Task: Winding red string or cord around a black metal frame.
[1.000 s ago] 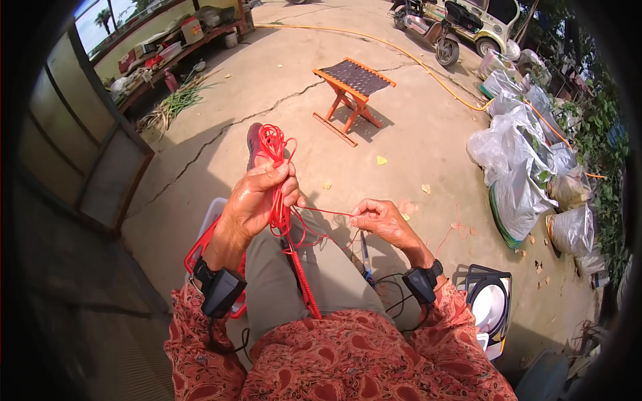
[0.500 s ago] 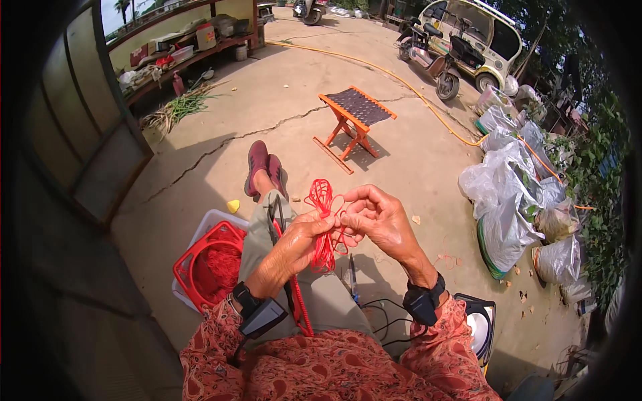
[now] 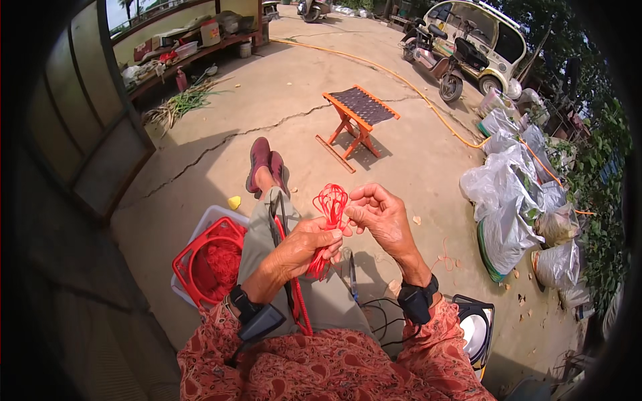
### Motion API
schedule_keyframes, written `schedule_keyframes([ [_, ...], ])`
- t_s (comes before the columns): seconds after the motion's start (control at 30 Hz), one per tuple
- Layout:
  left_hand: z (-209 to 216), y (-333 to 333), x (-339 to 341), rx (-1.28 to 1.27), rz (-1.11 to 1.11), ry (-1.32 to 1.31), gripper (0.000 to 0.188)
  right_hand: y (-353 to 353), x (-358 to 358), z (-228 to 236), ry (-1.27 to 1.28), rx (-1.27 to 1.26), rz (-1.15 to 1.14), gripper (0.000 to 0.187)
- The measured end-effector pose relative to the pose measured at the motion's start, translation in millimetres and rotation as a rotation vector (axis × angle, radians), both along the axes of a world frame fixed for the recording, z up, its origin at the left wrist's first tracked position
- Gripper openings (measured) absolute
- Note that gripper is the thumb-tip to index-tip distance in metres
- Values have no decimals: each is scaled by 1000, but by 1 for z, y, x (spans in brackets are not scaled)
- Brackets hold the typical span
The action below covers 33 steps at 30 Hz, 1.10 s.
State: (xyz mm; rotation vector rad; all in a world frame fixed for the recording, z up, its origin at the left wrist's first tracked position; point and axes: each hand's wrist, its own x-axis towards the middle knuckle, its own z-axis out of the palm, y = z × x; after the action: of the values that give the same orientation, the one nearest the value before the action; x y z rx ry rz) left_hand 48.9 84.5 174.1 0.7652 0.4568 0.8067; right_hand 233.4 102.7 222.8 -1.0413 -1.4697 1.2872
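A looped bundle of thin red cord stands up out of my left hand, whose fingers wrap round its middle. More loops hang below that fist, over my lap. Close on the right, my right hand pinches a strand of the red cord between thumb and forefinger, its other fingers curled. Across my left thigh lies a strip with red braided cord and dark parts. A pointed tool with a blue handle lies beside my right thigh.
At my left stands a pale bin holding a red plastic basket with red cord inside. A wooden folding stool stands ahead. White sacks line the right side, near a yellow hose. A round device sits by my right elbow.
My left hand has closed more fully round the bundle, whose upper loops now spread wider. My right hand has moved slightly right, drawing its strand away from the middle.
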Motion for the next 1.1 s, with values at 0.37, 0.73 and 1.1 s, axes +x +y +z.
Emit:
schedule_keyframes([
  [0.37,1,1,-1,-86,97,31,16,-17,-10,4,-361,459,55,12],
  [0.73,3,-6,10,-197,94,67,7,-18,-14,-5,-574,776,37,10],
  [1.1,-16,-4,3,-247,-99,-110,7,-26,-1,-11,-479,527,80,5],
])
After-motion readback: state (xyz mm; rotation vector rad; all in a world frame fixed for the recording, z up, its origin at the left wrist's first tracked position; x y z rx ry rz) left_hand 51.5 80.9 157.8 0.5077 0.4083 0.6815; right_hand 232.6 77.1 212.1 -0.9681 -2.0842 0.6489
